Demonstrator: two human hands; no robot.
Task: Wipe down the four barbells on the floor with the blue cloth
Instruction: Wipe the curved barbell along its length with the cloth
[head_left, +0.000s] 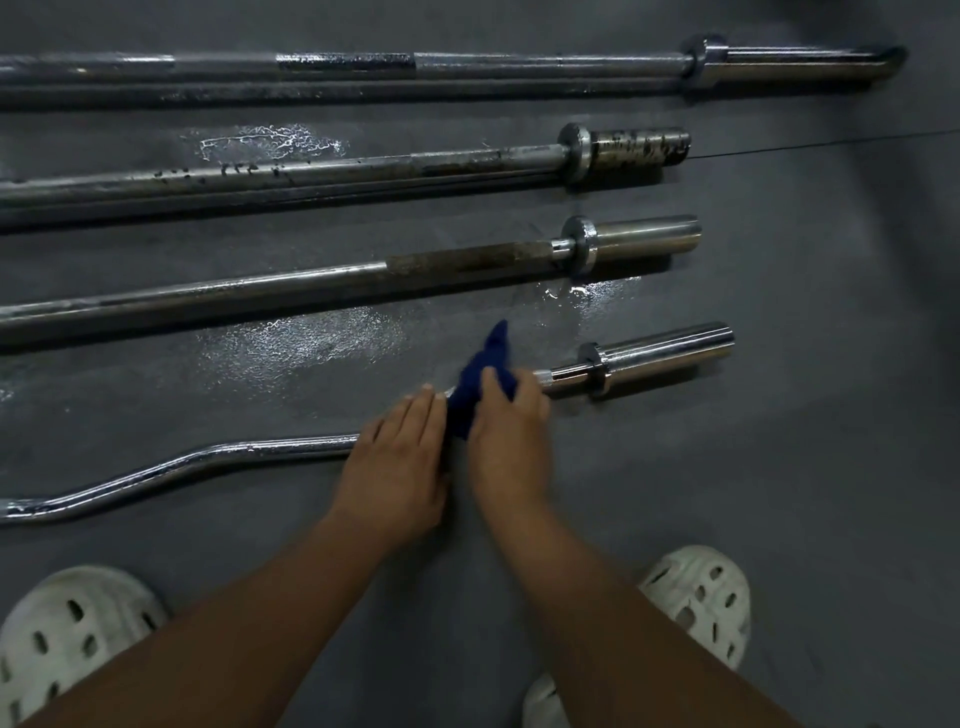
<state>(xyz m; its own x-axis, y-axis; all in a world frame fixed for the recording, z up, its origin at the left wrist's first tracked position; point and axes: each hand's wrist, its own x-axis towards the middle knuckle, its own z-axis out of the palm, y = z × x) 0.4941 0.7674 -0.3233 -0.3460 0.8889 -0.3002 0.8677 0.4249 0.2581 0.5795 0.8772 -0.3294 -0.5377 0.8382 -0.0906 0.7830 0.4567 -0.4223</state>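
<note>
The dark floor (779, 493) is seen wet in patches (291, 343); four barbells are laid on it side by side, each long axis running left to right; the longest bar (467, 65) lies farthest, a second bar (363, 169) and a third bar (311, 283) come nearer, and the curl bar (234, 449) lies nearest; both hands are set on this last bar, touching at its straight right stretch; the left hand (400, 462) is laid flat, fingers straight, holding nothing; the right hand (511, 431) is curled over the blue cloth (480, 379), which is wrapped on the shaft beneath it; the chrome sleeve (670, 353) lies just right of that hand, so the right hand is judged nearer for a stroke along the axis.
</note>
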